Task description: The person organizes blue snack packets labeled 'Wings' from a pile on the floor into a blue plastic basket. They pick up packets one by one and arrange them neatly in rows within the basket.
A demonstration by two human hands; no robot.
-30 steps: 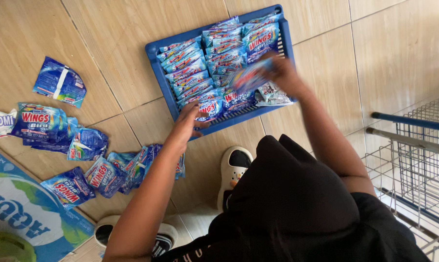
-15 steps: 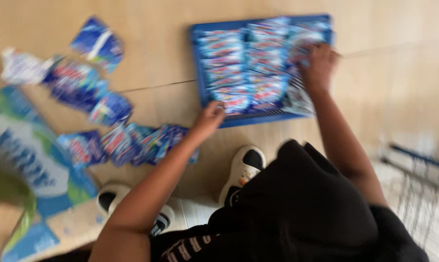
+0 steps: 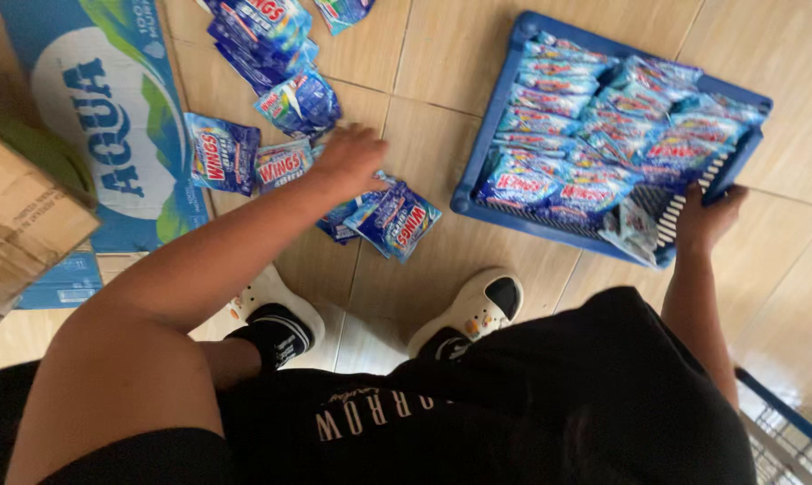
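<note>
Two bare hands are seen from above, both reached down toward a tan tiled floor. Left hand is stretched out on a long, nearly straight arm, palm down, fingers curled loosely over a loose heap of blue sachets; contact is seen with the top packets, but whether one is pinched cannot be told. Right hand is closed around the near right corner of a blue plastic basket, thumb over the rim, arm bent at the elbow. Basket sits on the floor to the right of the heap and is packed with rows of the same small blue packets, each with a red and white label patch. More sachets are scattered in a trail up the left, some overlapped. Blue-and-white printed carton lies flat at far left, with a brown cardboard box over its near edge. White clogs and black socks are planted below the heap.
</note>
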